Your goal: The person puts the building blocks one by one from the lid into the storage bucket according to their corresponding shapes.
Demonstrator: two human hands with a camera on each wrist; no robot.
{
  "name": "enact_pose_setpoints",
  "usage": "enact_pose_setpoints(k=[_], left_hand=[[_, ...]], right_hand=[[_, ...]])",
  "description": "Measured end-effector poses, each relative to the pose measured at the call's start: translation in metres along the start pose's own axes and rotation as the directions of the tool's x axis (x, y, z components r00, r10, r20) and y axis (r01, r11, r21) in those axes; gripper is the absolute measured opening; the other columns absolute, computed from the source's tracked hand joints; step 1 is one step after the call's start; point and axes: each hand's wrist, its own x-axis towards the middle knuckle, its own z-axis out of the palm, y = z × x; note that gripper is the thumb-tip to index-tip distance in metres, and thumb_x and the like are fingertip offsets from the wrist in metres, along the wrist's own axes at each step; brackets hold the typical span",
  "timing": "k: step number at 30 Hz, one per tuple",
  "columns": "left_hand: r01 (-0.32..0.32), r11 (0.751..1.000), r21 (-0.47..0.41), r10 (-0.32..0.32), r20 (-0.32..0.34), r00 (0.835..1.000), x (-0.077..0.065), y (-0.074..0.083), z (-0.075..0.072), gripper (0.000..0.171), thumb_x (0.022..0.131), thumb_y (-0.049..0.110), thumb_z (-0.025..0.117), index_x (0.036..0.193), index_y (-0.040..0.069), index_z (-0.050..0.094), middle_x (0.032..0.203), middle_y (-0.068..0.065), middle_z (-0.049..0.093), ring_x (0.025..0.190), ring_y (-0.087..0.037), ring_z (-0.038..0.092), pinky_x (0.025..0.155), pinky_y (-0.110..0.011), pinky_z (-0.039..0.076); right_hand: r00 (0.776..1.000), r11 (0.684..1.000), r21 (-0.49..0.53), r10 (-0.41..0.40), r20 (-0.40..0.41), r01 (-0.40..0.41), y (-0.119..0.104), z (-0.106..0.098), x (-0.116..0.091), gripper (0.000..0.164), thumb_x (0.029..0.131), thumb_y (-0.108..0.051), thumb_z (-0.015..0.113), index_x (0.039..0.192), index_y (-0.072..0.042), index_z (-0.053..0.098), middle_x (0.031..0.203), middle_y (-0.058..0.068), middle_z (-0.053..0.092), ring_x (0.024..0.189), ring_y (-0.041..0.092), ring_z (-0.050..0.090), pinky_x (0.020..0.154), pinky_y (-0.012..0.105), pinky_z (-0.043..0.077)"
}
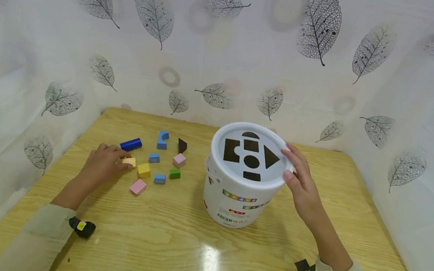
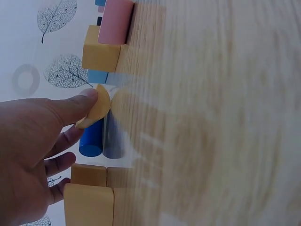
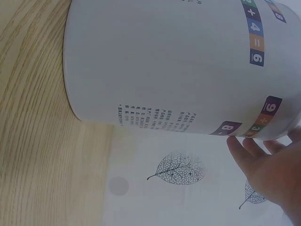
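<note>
In the left wrist view my left hand [image 2: 33, 127] pinches a pale yellow half-round block [image 2: 99, 110] between thumb and fingers, close over the table. Beyond it lies a dark blue cylinder [image 1: 131, 144]. Two more yellow blocks [image 2: 89, 205] stand by its lower fingers, hidden under the hand in the head view. My right hand [image 1: 305, 196] rests on the lid edge of a white bucket [image 1: 234, 204], with its fingertips and thumb touching the rim. The lid [image 1: 237, 133] has several shaped holes, among them a triangle, a circle and a half-round.
Between left hand and bucket lie several blocks: a yellow cube [image 1: 144, 171], pink blocks [image 1: 138, 187], small blue blocks [image 1: 159, 179], a notched blue block [image 1: 162, 140], a green block [image 1: 175, 174] and a dark wedge [image 1: 182, 145]. A leaf-print curtain [image 1: 224, 57] surrounds the wooden table [image 1: 151, 242].
</note>
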Motion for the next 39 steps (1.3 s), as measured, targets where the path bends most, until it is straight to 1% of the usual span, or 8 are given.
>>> enact_pose_setpoints(k=[4, 8, 11, 17, 23, 29, 35, 39], left_hand=[[0.001, 1.0, 0.005, -0.001, -0.014, 1.0, -0.0011, 0.0026, -0.0026, 0.039, 0.095, 0.032, 0.07, 0.126, 0.007, 0.069, 0.128, -0.024, 0.063, 0.112, -0.045, 0.047, 0.09, -0.066, 0.038], [0.013, 1.0, -0.007, -0.013, -0.024, 1.0, -0.0025, 0.0029, -0.0039, 0.038, 0.094, 0.03, 0.071, 0.124, 0.006, 0.069, 0.127, -0.023, 0.066, 0.109, -0.043, 0.049, 0.087, -0.063, 0.039], [0.022, 0.999, -0.032, -0.023, -0.028, 0.999, -0.0034, 0.002, -0.0041, 0.038, 0.094, 0.028, 0.071, 0.125, 0.006, 0.069, 0.126, -0.022, 0.067, 0.108, -0.042, 0.049, 0.088, -0.062, 0.037], [0.01, 0.997, -0.083, -0.013, -0.039, 0.999, -0.0069, -0.002, -0.003, 0.034, 0.097, 0.023, 0.068, 0.126, 0.006, 0.068, 0.124, -0.02, 0.068, 0.112, -0.044, 0.048, 0.094, -0.066, 0.034], [0.003, 0.998, -0.07, -0.007, -0.053, 0.999, -0.0077, -0.0022, -0.0036, 0.035, 0.097, 0.021, 0.067, 0.129, 0.007, 0.067, 0.126, -0.021, 0.067, 0.114, -0.046, 0.049, 0.094, -0.067, 0.036], [0.01, 0.997, -0.075, -0.012, -0.031, 0.999, -0.0053, -0.0019, -0.005, 0.037, 0.098, 0.022, 0.066, 0.131, 0.005, 0.066, 0.132, -0.024, 0.063, 0.115, -0.047, 0.05, 0.093, -0.067, 0.038], [0.008, 0.992, -0.126, -0.009, -0.011, 1.0, -0.0015, -0.0011, -0.006, 0.039, 0.099, 0.027, 0.066, 0.132, 0.005, 0.065, 0.134, -0.023, 0.062, 0.118, -0.048, 0.049, 0.093, -0.067, 0.038], [-0.006, 0.979, -0.203, 0.004, -0.009, 1.0, -0.0006, 0.0012, -0.0066, 0.041, 0.099, 0.029, 0.066, 0.132, 0.005, 0.064, 0.134, -0.023, 0.062, 0.118, -0.046, 0.051, 0.093, -0.064, 0.042]], right_hand=[[1.0, 1.0, 0.005, -0.009, -0.001, 0.009, 0.0008, 0.0002, 0.0006, 0.047, 0.105, -0.008, 0.04, 0.152, -0.011, 0.043, 0.166, -0.002, 0.022, 0.149, 0.015, 0.025, 0.105, 0.012, 0.037], [1.0, 1.0, 0.007, -0.012, -0.002, 0.012, 0.0012, 0.0006, 0.0014, 0.047, 0.105, -0.008, 0.04, 0.152, -0.01, 0.043, 0.165, -0.003, 0.022, 0.15, 0.015, 0.023, 0.105, 0.012, 0.037], [1.0, 1.0, 0.01, -0.009, -0.002, 0.009, 0.0013, 0.0008, 0.0016, 0.047, 0.105, -0.008, 0.04, 0.152, -0.011, 0.043, 0.165, -0.004, 0.022, 0.151, 0.016, 0.023, 0.106, 0.012, 0.037], [1.0, 1.0, 0.016, -0.013, -0.008, 0.013, 0.0012, 0.0019, 0.0019, 0.047, 0.105, -0.008, 0.04, 0.152, -0.011, 0.043, 0.165, -0.003, 0.023, 0.15, 0.017, 0.024, 0.106, 0.013, 0.037], [1.0, 1.0, 0.018, -0.019, -0.01, 0.02, 0.0018, 0.0029, 0.0025, 0.047, 0.105, -0.008, 0.04, 0.152, -0.011, 0.044, 0.165, -0.001, 0.023, 0.15, 0.017, 0.024, 0.107, 0.014, 0.036], [1.0, 1.0, 0.022, -0.016, -0.01, 0.017, 0.0022, 0.0033, 0.0025, 0.048, 0.105, -0.009, 0.04, 0.152, -0.012, 0.043, 0.166, -0.002, 0.023, 0.148, 0.015, 0.027, 0.106, 0.014, 0.037], [1.0, 1.0, 0.019, -0.015, -0.01, 0.015, 0.0018, 0.0024, 0.001, 0.047, 0.105, -0.009, 0.04, 0.152, -0.012, 0.043, 0.166, -0.002, 0.022, 0.148, 0.015, 0.027, 0.105, 0.014, 0.038], [1.0, 1.0, 0.01, -0.012, -0.011, 0.012, 0.0019, 0.0012, -0.0003, 0.047, 0.105, -0.01, 0.04, 0.152, -0.012, 0.043, 0.166, -0.002, 0.022, 0.149, 0.016, 0.025, 0.106, 0.013, 0.037]])
